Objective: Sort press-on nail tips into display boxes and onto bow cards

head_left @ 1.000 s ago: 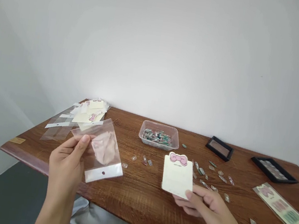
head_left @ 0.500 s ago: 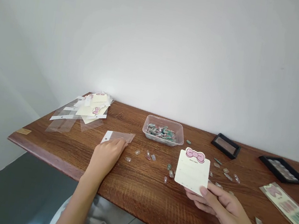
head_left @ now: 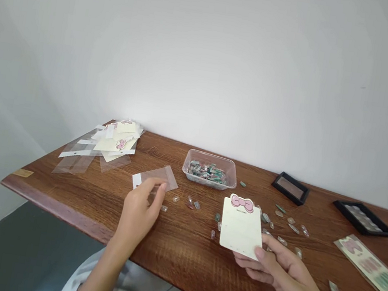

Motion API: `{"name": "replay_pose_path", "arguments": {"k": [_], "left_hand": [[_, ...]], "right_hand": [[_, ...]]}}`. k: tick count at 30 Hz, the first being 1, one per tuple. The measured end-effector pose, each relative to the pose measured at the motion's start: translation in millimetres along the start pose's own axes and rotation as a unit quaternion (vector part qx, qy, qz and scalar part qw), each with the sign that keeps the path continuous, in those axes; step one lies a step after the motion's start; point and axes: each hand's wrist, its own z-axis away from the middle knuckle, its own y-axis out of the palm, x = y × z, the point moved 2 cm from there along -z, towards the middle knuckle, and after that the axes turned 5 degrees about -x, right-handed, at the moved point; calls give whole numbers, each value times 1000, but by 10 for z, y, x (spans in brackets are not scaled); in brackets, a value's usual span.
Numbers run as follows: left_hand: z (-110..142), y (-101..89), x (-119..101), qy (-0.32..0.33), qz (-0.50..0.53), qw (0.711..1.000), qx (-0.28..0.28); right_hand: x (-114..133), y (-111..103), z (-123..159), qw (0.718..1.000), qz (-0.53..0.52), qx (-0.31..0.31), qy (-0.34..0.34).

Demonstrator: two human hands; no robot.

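Right hand (head_left: 271,264) pinches bow-topped card (head_left: 239,230) by its lower edge, bow end pointing away; left hand (head_left: 137,217) curls over clear bag (head_left: 158,178) on desk (head_left: 177,255)

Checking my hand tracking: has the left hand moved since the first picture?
Yes: the left hand has moved rightward, closer to the clear plastic tray, and is now over the clear plastic bag.

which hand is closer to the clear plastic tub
Left. The left hand is in front of and left of the clear plastic tub, at a clear bag; the right hand is farther, right of the tub, holding a bow-topped card.
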Motion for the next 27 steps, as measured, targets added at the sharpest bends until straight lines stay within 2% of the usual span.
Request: {"name": "replay_pose_path", "arguments": {"k": [3,6,10,12,14,15,17,22,25,27], "left_hand": [[161,152,-219,-53,156,982,95],[341,379,-410,-86,298,931,193],[504,634,-540,-127,415,863,259],[551,715,-560,-182,491,800,294],[580,756,-558,-242,557,734,303],[589,764,-551,-263,578,713,299],[604,765,-533,-277,590,701,288],[612,745,-498,-263,590,701,301],[553,697,-478,-264,595,717,251],[509,662,-471,-308,597,710,211]], "right_hand": [[45,133,96,997,-63,20,35],[93,315,175,989,-120,57,60],[68,497,149,978,-139,138,71],[35,532,97,977,-124,161,57],[9,544,54,979,-105,169,42],[0,549,42,980,-94,170,36],[-16,562,37,982,-74,170,30],[-29,596,73,980,-41,191,30],[59,509,38,978,23,207,5],[181,367,-62,978,113,171,-47]]}}
